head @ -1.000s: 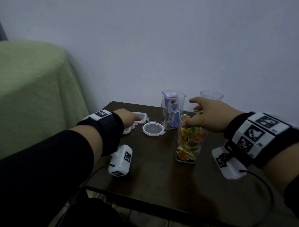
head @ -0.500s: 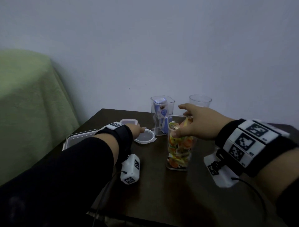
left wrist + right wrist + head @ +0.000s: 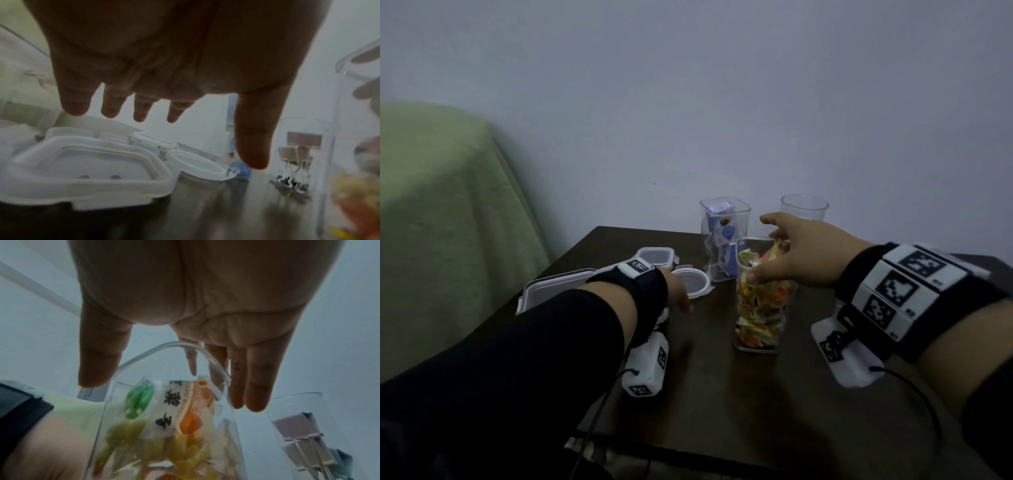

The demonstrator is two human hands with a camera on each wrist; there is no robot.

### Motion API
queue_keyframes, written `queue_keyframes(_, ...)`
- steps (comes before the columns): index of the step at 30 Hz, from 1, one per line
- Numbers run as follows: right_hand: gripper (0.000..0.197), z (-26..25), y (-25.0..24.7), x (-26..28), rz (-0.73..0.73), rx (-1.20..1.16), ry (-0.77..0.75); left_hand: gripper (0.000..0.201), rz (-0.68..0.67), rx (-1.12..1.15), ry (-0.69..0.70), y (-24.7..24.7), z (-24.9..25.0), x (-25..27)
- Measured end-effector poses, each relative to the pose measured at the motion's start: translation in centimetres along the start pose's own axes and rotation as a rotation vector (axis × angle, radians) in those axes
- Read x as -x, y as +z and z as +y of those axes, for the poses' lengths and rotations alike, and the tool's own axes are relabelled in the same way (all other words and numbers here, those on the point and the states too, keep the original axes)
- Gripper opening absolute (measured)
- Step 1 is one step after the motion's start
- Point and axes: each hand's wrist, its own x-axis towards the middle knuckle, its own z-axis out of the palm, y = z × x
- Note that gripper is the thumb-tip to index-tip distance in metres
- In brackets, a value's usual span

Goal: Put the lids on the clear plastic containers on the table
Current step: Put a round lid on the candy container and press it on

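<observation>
A tall clear container of colourful sweets (image 3: 762,301) stands mid-table without a lid. My right hand (image 3: 774,250) hovers over its rim; in the right wrist view the right hand (image 3: 170,391) has straight fingers behind the rim and the thumb apart on the left. My left hand (image 3: 678,297) sits low by a round lid (image 3: 692,282), fingers spread and empty (image 3: 185,139). A square lid (image 3: 86,175) lies just below it, another small square lid (image 3: 655,257) farther back. A square container of blue packets (image 3: 724,240) and a round cup (image 3: 804,207) with binder clips (image 3: 296,162) stand open behind.
A large flat rectangular plastic box (image 3: 551,289) lies at the table's left edge. A green cloth-covered shape (image 3: 431,222) rises left of the table. The wall is close behind the containers. The dark table (image 3: 722,411) has bare surface toward me.
My left hand has drawn back from the far small square lid, past the round lid, toward me. My right hand stays over the sweets container. The head view shifted.
</observation>
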Motion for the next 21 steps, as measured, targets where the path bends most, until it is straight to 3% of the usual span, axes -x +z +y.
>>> queue_keyframes(3,0.103,0.0,-0.1,-0.1,-0.006,-0.001,0.005,0.056,-0.086,-0.118,-0.027,0.4,-0.3,-0.8)
queue_keyframes(5,0.104,0.0,-0.1,-0.1,-0.010,-0.001,0.004,0.063,-0.103,-0.266,-0.052,0.9,-0.2,-2.0)
queue_keyframes(9,0.106,0.2,-0.3,-0.3,-0.024,-0.013,-0.004,0.089,-0.022,-0.333,-0.034,1.7,0.2,-3.5)
queue_keyframes(14,0.105,0.3,-0.3,-0.2,-0.018,-0.022,-0.011,0.087,0.079,-0.397,0.112,4.0,-0.3,-8.8)
queue_keyframes(15,0.105,0.3,-0.2,-0.2,-0.015,-0.021,-0.012,0.080,0.106,-0.400,0.091,3.6,-0.7,-8.0)
queue_keyframes(18,0.105,0.4,-0.4,-0.1,-0.023,-0.035,-0.010,0.032,0.128,-0.315,0.107,-0.4,0.3,-0.1)
queue_keyframes(21,0.106,0.4,-1.2,0.1,0.002,-0.135,0.002,0.035,0.268,-0.123,0.215,-4.2,0.2,1.6)
